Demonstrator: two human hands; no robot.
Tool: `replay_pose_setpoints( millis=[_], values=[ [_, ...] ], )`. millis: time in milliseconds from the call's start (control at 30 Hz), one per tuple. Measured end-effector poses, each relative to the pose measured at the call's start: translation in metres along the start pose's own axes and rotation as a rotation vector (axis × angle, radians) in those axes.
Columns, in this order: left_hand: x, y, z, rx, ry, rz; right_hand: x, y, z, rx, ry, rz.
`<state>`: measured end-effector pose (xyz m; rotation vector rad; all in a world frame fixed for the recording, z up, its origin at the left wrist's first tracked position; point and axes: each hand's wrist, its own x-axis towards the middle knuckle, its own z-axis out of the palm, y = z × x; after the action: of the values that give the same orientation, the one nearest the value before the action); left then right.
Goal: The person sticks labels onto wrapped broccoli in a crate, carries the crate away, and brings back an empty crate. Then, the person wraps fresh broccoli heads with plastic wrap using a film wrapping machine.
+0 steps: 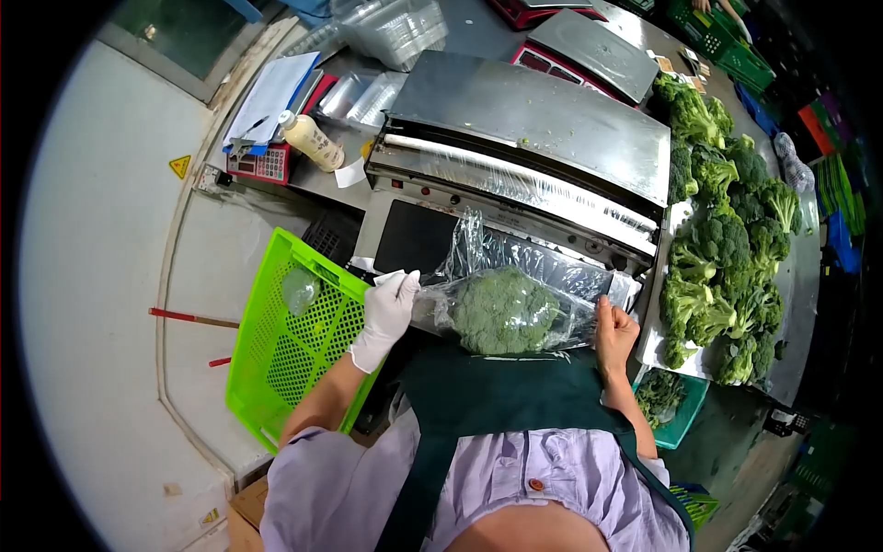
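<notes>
A broccoli head [506, 311] lies under clear plastic film [469, 244] at the front of a film wrapping machine [533, 110]. My left hand [389, 308], in a white glove, pinches the film at the broccoli's left side. Bare, my right hand [614, 333] is closed on the film's right end, with the thumb up. The film stretches between both hands across the broccoli. A shiny film roll [524, 184] runs along the machine behind it. The underside of the broccoli is hidden.
A bright green crate [244, 359] with one wrapped item stands at left. Many loose broccoli heads [722, 239] are piled on the right. A bottle [313, 141], a clipboard [271, 97] and clear trays [391, 32] sit at the back left. Another person's hand [703, 5] shows at the far top right.
</notes>
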<state>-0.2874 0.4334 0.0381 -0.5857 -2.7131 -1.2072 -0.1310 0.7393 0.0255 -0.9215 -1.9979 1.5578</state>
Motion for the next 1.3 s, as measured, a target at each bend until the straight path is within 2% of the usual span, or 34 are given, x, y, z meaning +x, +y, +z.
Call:
replay_pose_setpoints(
  millis=[33,67,167,200,300,333,400,467,500,533,600,633,667,733,767,800,867,933,1000,1033,1100,1133,1200,1233,1267,1300],
  values=[
    [0.002,-0.004,0.003,0.026,0.018,0.055,0.002,0.008,-0.002,-0.157,0.04,-0.132],
    [0.003,-0.008,0.006,0.053,0.035,0.109,0.005,0.012,-0.003,-0.161,0.033,-0.134],
    [0.0,-0.014,0.018,0.318,-0.03,0.137,0.007,0.018,0.001,-0.527,0.024,-0.517],
    [-0.007,-0.026,0.032,0.522,-0.048,0.34,0.007,0.023,0.005,-0.639,0.0,-0.593],
    [-0.006,0.008,0.059,0.473,-0.004,0.425,0.009,0.025,0.018,-0.931,0.013,-0.836],
    [-0.01,0.011,0.068,0.473,-0.023,0.438,0.008,0.024,0.021,-0.996,-0.059,-0.849],
    [-0.015,0.011,0.075,0.399,-0.085,0.386,0.006,0.02,0.026,-0.923,-0.217,-0.797],
    [-0.02,0.007,0.082,0.145,-0.077,0.286,0.011,0.023,0.037,-0.702,-0.288,-0.851],
    [-0.018,0.021,0.072,-0.035,-0.078,0.251,0.014,0.009,0.047,-0.501,-0.289,-0.891],
    [-0.021,0.023,0.069,-0.212,-0.139,0.128,0.015,-0.002,0.056,-0.298,-0.294,-0.919],
    [-0.026,0.017,0.074,-0.648,-0.214,0.088,0.018,-0.009,0.064,-0.311,-0.244,-1.008],
    [-0.019,0.043,0.058,-1.105,-0.439,-0.213,0.019,-0.012,0.067,-0.329,-0.192,-1.085],
    [-0.012,0.067,0.037,-1.147,-0.555,-0.261,0.021,-0.026,0.069,-0.18,-0.186,-1.149],
    [0.003,0.092,0.015,-1.232,-0.742,-0.223,0.023,-0.06,0.059,-0.157,-0.181,-1.217],
    [0.019,0.092,0.011,-1.073,-0.826,0.028,0.021,-0.079,0.056,-0.041,-0.261,-1.26],
    [0.02,0.092,0.017,-1.108,-0.919,-0.142,0.019,-0.096,0.055,0.077,-0.341,-1.298],
    [0.029,0.098,0.018,-1.367,-1.068,-0.185,0.016,-0.115,0.054,0.063,-0.456,-1.354],
    [0.028,0.091,0.031,-1.226,-1.159,-0.357,0.021,-0.112,0.053,0.022,-0.478,-1.382],
    [0.025,0.086,0.031,-1.022,-1.2,-0.297,0.023,-0.116,0.052,0.018,-0.47,-1.394],
    [0.024,0.095,0.023,-1.026,-1.198,-0.298,0.024,-0.118,0.05,0.015,-0.47,-1.396],
    [0.021,0.113,0.006,-1.153,-1.166,-0.518,0.037,-0.123,0.041,0.006,-0.457,-1.367],
    [0.019,0.109,0.011,-1.15,-1.171,-0.524,0.045,-0.125,0.036,-0.003,-0.438,-1.337],
    [0.022,0.1,0.027,-1.071,-1.285,-0.206,0.065,-0.131,0.029,0.248,-0.525,-1.02],
    [0.025,0.103,0.021,-0.982,-1.316,-0.121,0.07,-0.142,0.028,0.157,-0.471,-1.027],
    [0.023,0.101,0.024,-0.977,-1.32,-0.112,0.073,-0.152,0.029,0.125,-0.513,-1.039],
    [0.02,0.096,0.03,-0.97,-1.265,0.011,0.076,-0.159,0.033,0.127,-0.561,-1.023]
  ],
)
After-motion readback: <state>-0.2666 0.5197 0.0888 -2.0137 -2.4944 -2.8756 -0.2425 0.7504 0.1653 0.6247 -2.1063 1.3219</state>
